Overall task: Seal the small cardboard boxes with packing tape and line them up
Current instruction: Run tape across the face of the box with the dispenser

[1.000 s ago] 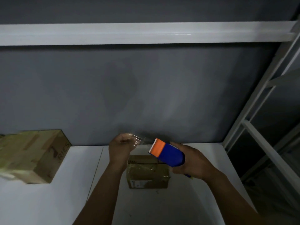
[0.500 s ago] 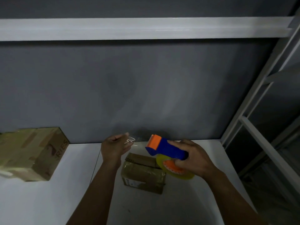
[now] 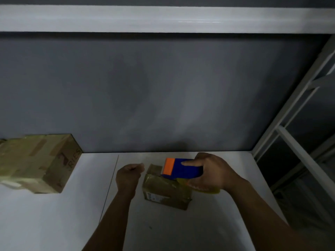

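Cardboard: one small box [image 3: 165,192], one big box [image 3: 36,163], one tape dispenser [image 3: 181,169].

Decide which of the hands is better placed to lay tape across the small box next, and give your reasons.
Right. The right hand already grips the tape dispenser directly over the small box. The left hand is curled beside the box, without a tool.

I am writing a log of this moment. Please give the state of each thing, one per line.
small box: on the table, taped on top, under the dispenser.
tape dispenser: gripped, held above the small box.
right hand: closed on the dispenser.
left hand: fist, beside the box.
large box: on the table, taped shut.
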`<control>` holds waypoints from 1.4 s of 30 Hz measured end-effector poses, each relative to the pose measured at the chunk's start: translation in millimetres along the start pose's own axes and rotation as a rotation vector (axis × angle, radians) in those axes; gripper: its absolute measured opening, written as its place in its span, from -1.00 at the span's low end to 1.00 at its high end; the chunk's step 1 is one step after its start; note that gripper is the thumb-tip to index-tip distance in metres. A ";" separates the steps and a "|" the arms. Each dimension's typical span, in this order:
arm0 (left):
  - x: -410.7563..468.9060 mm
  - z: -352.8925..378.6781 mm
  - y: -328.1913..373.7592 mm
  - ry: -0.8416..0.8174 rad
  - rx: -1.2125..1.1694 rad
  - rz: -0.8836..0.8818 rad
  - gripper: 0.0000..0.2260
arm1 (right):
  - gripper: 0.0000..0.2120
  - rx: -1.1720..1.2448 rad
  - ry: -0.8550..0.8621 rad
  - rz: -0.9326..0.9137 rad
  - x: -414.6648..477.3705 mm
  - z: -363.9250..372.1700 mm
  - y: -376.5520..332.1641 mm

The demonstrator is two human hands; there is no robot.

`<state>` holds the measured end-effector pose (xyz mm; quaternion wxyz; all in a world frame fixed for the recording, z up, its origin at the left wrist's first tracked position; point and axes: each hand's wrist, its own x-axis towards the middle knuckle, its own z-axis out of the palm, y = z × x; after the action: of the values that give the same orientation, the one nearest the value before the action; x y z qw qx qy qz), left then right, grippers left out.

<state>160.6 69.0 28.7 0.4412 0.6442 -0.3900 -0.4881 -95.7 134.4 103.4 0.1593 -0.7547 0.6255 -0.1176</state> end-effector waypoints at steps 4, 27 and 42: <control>4.6 2.7 -16.3 -0.018 0.023 -0.022 -0.81 | -0.36 -0.057 -0.028 -0.015 3.5 16.6 3.4; 29.8 5.5 -58.4 0.045 0.066 -0.081 -0.92 | -0.44 -0.109 0.334 -0.137 15.7 59.3 -3.4; 21.3 2.3 -56.9 0.027 0.316 0.181 -0.58 | -0.47 -0.105 0.331 -0.109 19.0 61.4 -13.3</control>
<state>167.2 66.1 -31.7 0.3820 0.6740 -0.5124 -0.3704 -57.0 123.7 51.6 0.0080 -0.7650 0.6068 -0.2157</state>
